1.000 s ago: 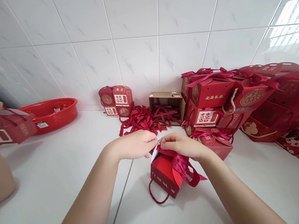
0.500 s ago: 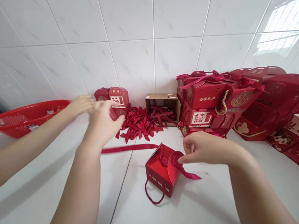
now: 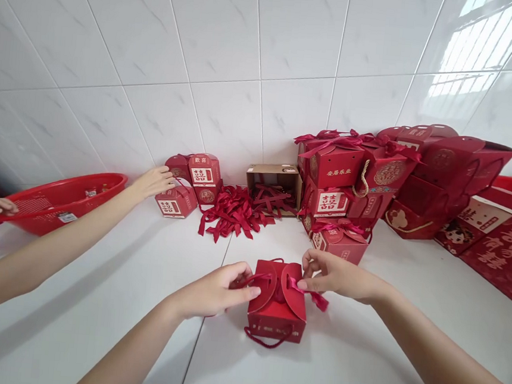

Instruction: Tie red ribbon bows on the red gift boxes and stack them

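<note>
1. Tiled wall point(image 3: 225, 34) over a white table point(image 3: 94, 303), both cut by my view.
2. Stacked boxes point(image 3: 336, 170), right, partly hiding each other.
3. Box point(image 3: 277, 313) between left hand point(image 3: 218, 290) and right hand point(image 3: 336, 276), its inside hidden from me.
4. Ribbon point(image 3: 293, 284), held by both; I lose its left end.

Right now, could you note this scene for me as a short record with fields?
Left hand: at the satin ribbon, left of the lid; grip unclear
Right hand: holding the ribbon's other side
Centre: red gift box, upright, ribbon through its lid
Behind: ribbon pile, open cardboard box
Right: stacked gift boxes
Left: red plastic basket, co-worker's hand at a double-happiness gift box
</note>
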`<state>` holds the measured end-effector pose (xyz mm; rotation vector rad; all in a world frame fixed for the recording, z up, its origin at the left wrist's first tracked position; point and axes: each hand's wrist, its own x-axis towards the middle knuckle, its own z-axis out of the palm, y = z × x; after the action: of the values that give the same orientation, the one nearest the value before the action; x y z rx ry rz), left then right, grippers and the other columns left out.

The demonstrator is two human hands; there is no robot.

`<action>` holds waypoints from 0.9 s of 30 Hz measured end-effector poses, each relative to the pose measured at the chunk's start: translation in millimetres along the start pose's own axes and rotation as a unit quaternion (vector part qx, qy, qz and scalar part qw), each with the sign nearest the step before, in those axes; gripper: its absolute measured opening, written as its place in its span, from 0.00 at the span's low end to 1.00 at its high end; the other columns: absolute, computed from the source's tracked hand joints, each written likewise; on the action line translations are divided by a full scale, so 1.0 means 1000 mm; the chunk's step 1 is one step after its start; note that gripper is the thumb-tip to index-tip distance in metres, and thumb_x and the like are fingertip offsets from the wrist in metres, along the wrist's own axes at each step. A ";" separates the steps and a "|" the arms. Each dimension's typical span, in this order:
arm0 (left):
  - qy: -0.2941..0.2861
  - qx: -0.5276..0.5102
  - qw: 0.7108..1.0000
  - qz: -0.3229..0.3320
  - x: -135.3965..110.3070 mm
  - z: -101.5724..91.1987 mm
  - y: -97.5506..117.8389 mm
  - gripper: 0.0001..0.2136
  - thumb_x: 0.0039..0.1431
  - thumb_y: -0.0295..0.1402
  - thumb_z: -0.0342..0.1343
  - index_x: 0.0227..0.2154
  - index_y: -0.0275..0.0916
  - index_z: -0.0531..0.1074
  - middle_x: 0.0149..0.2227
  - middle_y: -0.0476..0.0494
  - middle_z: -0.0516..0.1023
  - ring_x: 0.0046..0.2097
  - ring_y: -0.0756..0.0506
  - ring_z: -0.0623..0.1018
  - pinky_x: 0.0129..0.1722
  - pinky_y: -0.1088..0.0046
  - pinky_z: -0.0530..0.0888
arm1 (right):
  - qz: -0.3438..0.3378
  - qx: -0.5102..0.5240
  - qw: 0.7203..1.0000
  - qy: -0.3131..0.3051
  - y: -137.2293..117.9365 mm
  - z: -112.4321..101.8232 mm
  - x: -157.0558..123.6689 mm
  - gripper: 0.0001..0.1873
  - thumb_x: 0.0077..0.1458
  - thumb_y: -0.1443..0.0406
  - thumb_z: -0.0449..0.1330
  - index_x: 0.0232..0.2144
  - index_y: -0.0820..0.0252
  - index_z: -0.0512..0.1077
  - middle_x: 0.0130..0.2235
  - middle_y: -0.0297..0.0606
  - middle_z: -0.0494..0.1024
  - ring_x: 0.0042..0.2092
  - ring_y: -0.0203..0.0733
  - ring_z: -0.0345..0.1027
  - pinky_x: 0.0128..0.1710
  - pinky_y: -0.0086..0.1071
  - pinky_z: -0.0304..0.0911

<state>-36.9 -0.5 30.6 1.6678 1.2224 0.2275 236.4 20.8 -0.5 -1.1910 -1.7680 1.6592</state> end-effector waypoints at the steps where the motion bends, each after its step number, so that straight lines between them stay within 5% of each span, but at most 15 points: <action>1: 0.007 -0.006 1.000 -0.007 -0.006 0.002 0.001 0.17 0.55 0.51 0.51 0.35 0.41 0.66 0.30 0.52 0.67 0.27 0.51 0.65 0.25 0.76 0.62 | -0.002 0.020 1.000 -0.024 0.004 0.001 -0.003 0.21 0.44 0.55 0.68 0.32 0.57 0.62 0.27 0.27 0.66 0.27 0.30 0.59 0.26 0.26 0.53; 6: 0.083 -0.013 0.996 0.028 -0.020 0.001 0.002 0.17 0.57 0.48 0.51 0.27 0.38 0.69 0.26 0.51 0.64 0.29 0.50 0.64 0.28 0.77 0.60 | -0.003 -0.029 0.996 -0.082 0.005 0.000 -0.014 0.18 0.51 0.52 0.62 0.25 0.61 0.69 0.22 0.27 0.60 0.23 0.29 0.49 0.22 0.27 0.45; 15: 0.135 -0.069 0.988 0.019 -0.016 -0.007 -0.005 0.19 0.53 0.49 0.55 0.20 0.39 0.61 0.19 0.55 0.60 0.24 0.52 0.58 0.25 0.76 0.56 | -0.098 0.009 0.995 -0.025 0.003 -0.029 -0.030 0.16 0.55 0.57 0.58 0.22 0.61 0.65 0.23 0.33 0.68 0.28 0.34 0.59 0.32 0.30 0.55; 23: 0.107 -0.038 0.993 0.013 0.001 0.001 -0.024 0.19 0.54 0.50 0.53 0.20 0.39 0.63 0.22 0.54 0.61 0.27 0.51 0.63 0.29 0.75 0.61 | -0.011 -0.128 0.991 -0.030 0.020 -0.027 -0.033 0.19 0.56 0.53 0.56 0.21 0.59 0.61 0.20 0.27 0.57 0.22 0.31 0.48 0.22 0.27 0.44; 25: 0.127 -0.014 0.992 0.017 0.003 0.003 -0.035 0.17 0.54 0.50 0.52 0.25 0.39 0.66 0.27 0.51 0.67 0.31 0.48 0.68 0.32 0.73 0.65 | -0.004 -0.165 0.986 -0.006 0.026 -0.022 -0.033 0.16 0.56 0.54 0.55 0.24 0.58 0.64 0.23 0.29 0.63 0.25 0.33 0.55 0.25 0.28 0.51; 27: 0.209 0.027 0.977 0.027 0.000 0.007 -0.045 0.15 0.54 0.49 0.52 0.31 0.40 0.68 0.34 0.46 0.72 0.37 0.44 0.72 0.37 0.70 0.68 | -0.013 -0.207 0.975 0.083 0.031 -0.017 -0.037 0.12 0.55 0.54 0.56 0.33 0.56 0.68 0.34 0.34 0.71 0.35 0.39 0.64 0.34 0.30 0.59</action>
<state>-59.8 -5.9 -8.6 1.7548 1.5022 0.6078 278.8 -1.9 -17.7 -1.4266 -2.0686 1.1671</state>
